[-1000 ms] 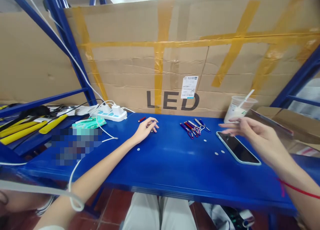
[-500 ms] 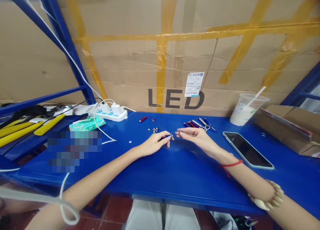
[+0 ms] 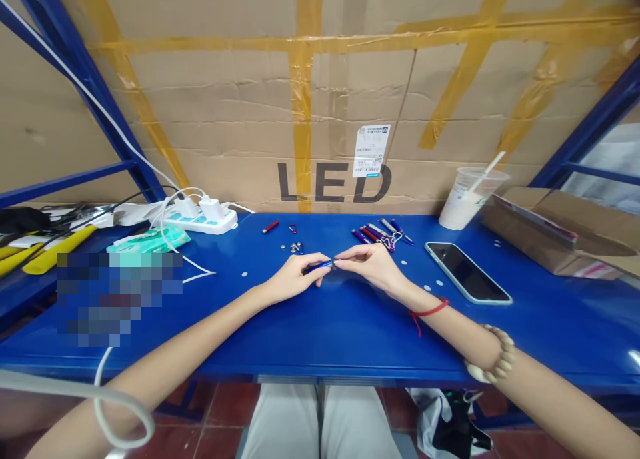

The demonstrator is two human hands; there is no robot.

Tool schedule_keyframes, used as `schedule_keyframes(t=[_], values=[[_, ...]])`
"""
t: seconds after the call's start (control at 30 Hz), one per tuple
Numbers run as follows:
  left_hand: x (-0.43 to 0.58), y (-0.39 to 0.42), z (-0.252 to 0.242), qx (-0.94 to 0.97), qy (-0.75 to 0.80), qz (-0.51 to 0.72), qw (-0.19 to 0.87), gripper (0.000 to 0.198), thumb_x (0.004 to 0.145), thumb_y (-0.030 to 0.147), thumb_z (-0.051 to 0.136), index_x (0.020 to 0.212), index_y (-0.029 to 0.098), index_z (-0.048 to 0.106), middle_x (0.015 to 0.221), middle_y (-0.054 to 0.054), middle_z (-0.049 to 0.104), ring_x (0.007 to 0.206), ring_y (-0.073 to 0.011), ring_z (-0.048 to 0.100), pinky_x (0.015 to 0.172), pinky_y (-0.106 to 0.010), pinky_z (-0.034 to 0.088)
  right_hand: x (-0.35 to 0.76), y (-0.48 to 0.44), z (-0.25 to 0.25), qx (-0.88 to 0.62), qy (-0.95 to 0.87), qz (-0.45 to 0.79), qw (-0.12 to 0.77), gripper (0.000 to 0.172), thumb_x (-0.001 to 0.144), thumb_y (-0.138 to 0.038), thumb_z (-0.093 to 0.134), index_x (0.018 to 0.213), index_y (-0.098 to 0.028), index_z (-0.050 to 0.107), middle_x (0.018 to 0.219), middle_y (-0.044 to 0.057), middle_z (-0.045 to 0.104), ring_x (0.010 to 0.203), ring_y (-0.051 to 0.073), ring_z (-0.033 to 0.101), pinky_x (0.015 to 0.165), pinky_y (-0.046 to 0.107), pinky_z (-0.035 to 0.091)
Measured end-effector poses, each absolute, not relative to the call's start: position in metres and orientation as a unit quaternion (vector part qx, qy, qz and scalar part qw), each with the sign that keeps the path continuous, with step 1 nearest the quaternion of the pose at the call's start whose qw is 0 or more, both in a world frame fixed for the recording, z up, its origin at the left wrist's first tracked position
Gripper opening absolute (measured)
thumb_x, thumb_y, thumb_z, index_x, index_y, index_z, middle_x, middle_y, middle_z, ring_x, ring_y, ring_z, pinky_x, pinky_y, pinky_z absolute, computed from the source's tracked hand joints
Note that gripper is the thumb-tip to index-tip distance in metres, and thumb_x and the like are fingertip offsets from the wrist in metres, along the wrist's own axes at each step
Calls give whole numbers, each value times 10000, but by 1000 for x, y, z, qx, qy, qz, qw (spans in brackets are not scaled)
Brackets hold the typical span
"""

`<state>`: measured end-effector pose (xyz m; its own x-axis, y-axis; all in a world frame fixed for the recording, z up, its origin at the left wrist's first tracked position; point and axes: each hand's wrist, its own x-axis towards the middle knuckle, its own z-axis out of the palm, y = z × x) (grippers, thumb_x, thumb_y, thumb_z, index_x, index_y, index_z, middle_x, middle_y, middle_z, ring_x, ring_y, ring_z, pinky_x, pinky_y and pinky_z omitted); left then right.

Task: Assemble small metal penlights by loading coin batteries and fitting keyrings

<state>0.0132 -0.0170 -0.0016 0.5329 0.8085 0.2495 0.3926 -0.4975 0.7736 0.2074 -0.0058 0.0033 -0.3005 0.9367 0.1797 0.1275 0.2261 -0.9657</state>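
My left hand [image 3: 295, 276] is closed round a small blue metal tube [image 3: 320, 266] that looks like a keychain flashlight, its end pointing right. The fingertips of my right hand [image 3: 373, 266] pinch together at that end; a tiny dark or silvery piece shows there, too small to name. Behind my right hand lie several similar tubes [image 3: 367, 234] in blue, red and silver, some with clips. Beyond my left hand are several small button cells [image 3: 295, 247], a red carabiner clip [image 3: 293, 228] and a red tube [image 3: 271, 226].
A phone [image 3: 467, 272] lies right of my hands, near a drink cup [image 3: 460, 199] and an open cardboard box [image 3: 550, 239]. Left stand a white power strip [image 3: 210, 222] with cables and a green tissue pack [image 3: 150, 240]. A large carton [image 3: 225, 126] walls the back of the blue table [image 3: 320, 339].
My right hand has come in to meet the tube's end, its fingers now pinched instead of apart from it. The whole view has shifted as my head moved.
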Motion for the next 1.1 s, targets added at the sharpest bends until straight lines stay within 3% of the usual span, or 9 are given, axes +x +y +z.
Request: schedule_keyframes(t=[0.37, 0.6, 0.8, 1.1], values=[[13, -18, 1, 800, 399, 329, 304, 300, 850, 370, 487, 971, 152, 654, 642, -1, 620, 563, -118, 536, 600, -233, 464, 212, -2, 4, -389, -687, 425, 443, 288, 643, -423, 710, 799, -183, 737, 812, 49, 731, 783, 219, 682, 768, 350, 543], [14, -15, -11, 822, 381, 353, 233, 286, 839, 351, 522, 974, 159, 685, 1030, -73, 705, 944, -218, 651, 835, -290, 507, 209, -9, 9, -414, -707, 411, 400, 240, 596, -388, 723, 688, -167, 724, 718, 53, 723, 675, 207, 677, 655, 311, 546], [14, -21, -20, 849, 359, 350, 166, 286, 859, 316, 511, 984, 126, 684, 1013, -105, 709, 901, -207, 675, 826, -290, 525, 208, -11, 7, -432, -692, 448, 364, 226, 549, -359, 737, 638, -153, 715, 657, 54, 713, 620, 185, 665, 629, 281, 537], [15, -28, -20, 872, 343, 345, 56, 260, 895, 280, 457, 960, 142, 668, 877, -78, 714, 758, -167, 676, 681, -242, 532, 206, -16, 7, -437, -657, 495, 364, 229, 529, -358, 766, 609, -153, 702, 596, 26, 689, 549, 130, 612, 581, 242, 500]])
